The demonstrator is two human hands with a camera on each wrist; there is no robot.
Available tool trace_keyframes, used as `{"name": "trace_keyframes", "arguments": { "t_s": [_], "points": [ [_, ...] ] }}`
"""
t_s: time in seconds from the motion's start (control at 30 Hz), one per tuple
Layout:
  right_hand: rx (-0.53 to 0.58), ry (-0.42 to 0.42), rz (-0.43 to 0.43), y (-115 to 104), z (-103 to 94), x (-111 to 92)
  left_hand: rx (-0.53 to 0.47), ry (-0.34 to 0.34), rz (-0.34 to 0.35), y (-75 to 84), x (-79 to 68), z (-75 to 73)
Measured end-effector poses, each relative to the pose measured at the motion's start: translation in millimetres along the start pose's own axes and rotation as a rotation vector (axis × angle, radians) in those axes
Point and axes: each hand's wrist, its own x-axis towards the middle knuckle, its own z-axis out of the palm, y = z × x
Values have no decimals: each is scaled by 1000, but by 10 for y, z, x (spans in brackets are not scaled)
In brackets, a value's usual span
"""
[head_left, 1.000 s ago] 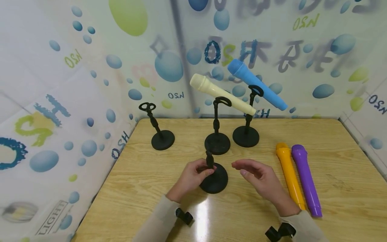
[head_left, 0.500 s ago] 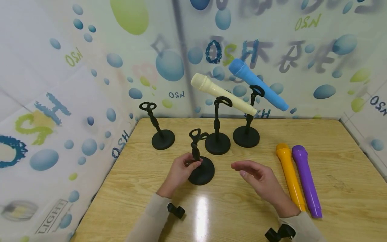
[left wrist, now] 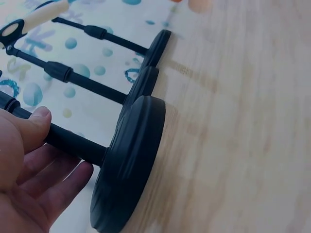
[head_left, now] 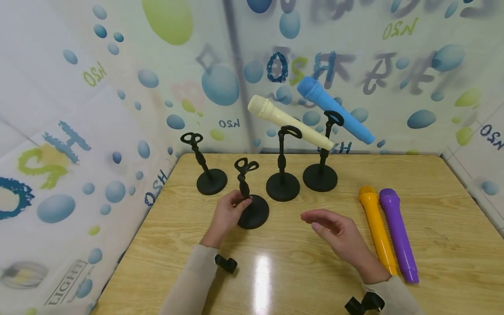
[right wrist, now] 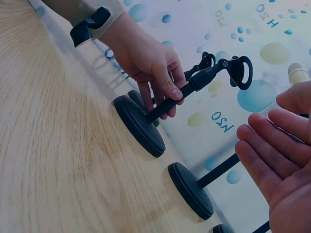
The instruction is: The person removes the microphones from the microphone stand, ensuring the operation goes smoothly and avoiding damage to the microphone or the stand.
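My left hand (head_left: 228,214) grips the lower pole of a black microphone stand (head_left: 253,213), thumb on one side and fingers on the other. The stand is upright, its round base close over the wooden table and its clip bare. In the left wrist view the thumb and fingers wrap the pole just above the base (left wrist: 131,165). My right hand (head_left: 340,234) hovers over the table with relaxed, slightly bent fingers and holds nothing. In the right wrist view its palm (right wrist: 286,165) shows, fingers extended. An orange microphone (head_left: 378,227) and a purple microphone (head_left: 399,236) lie beside it.
Another bare stand (head_left: 211,181) is at the back left. Behind, one stand (head_left: 282,187) carries a cream microphone (head_left: 289,122) and another (head_left: 320,177) a blue microphone (head_left: 334,109). A patterned wall covering (head_left: 220,87) rises along the table's back edge.
My left hand has carried the gripped stand left and away from me, to between the back-left stand and the cream microphone's stand. The right hand has stayed in place.
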Motion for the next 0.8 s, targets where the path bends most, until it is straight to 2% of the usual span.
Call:
{"name": "trace_keyframes", "arguments": {
  "t_s": [0.2,0.37,0.6,0.8],
  "points": [
    [16,-3,-4,-16,13,-6,32,49,1,-57,95,-21],
    [12,1,3,-26,18,-14,23,76,-16,-72,177,-27],
    [13,-3,5,-18,29,-30,26,119,-6,-113,316,-15],
    [21,0,5,1,34,-36,70,149,-17,-149,411,-19]
  ]
}}
